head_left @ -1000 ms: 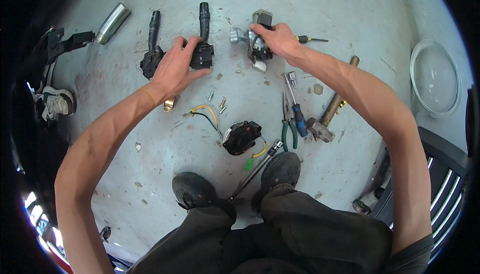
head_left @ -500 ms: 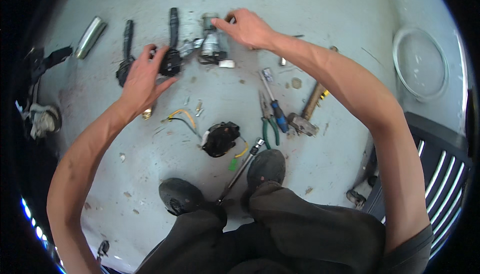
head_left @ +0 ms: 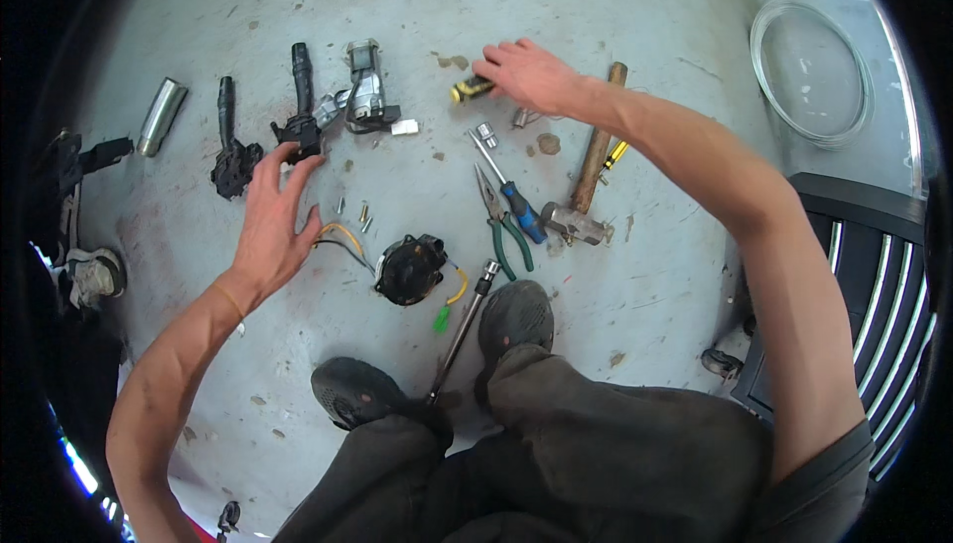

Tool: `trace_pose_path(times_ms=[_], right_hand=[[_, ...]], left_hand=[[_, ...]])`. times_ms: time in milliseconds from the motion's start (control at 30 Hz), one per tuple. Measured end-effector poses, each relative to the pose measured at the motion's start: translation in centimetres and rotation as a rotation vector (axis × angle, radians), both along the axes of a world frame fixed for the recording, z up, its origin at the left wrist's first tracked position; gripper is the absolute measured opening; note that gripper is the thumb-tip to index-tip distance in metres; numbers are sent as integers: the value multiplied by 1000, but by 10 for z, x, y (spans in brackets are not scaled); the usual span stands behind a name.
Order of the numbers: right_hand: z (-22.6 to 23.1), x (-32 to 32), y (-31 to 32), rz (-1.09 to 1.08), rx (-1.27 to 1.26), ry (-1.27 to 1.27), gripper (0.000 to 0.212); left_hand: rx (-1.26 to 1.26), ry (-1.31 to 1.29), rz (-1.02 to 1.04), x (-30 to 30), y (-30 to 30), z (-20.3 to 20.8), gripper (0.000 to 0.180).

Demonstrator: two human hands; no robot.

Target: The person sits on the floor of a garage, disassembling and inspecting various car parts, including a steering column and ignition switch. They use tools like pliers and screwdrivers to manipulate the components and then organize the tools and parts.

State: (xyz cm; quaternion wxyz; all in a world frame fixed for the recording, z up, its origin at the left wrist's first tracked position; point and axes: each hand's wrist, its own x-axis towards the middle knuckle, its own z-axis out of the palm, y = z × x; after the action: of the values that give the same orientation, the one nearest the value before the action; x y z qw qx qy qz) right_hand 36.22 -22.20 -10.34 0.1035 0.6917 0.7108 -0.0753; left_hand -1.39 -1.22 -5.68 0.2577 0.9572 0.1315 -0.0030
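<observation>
My right hand [head_left: 526, 76] is curled over a short yellow-and-black tool handle [head_left: 471, 89] beyond the other tools; its far end is hidden under my fingers. My left hand [head_left: 270, 230] is spread, with its fingertips at the near edge of a black stalk switch [head_left: 301, 86]; I cannot tell whether they touch it. A second stalk switch [head_left: 234, 168] lies to the left. Right of the first switch is a metal ignition lock housing [head_left: 366, 96] with a white connector. Several small screws [head_left: 364, 215] lie near my left thumb.
Nearer me lie a round black part with wires [head_left: 410, 270], needle-nose pliers [head_left: 495, 210], a blue screwdriver [head_left: 520, 210], a hammer [head_left: 578, 224], a socket [head_left: 485, 134] and a long socket bar [head_left: 462, 338]. A metal tube [head_left: 162, 118] is left, a wire coil [head_left: 864, 96] right.
My right hand has moved right, away from the lock housing, and the yellow-and-black handle now shows under it. My left hand has drawn back toward me from between the switches. The view has shifted.
</observation>
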Motion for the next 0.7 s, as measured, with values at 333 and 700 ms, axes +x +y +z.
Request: trace_pose_path(times_ms=[333,700], right_hand=[[83,-162,19,491,500,379,35],[39,-78,-53,-422,-310,334,43]], left_hand=[[-1582,355,179,2,-56,40,68],[-1454,403,324,-8,-64,36,21]])
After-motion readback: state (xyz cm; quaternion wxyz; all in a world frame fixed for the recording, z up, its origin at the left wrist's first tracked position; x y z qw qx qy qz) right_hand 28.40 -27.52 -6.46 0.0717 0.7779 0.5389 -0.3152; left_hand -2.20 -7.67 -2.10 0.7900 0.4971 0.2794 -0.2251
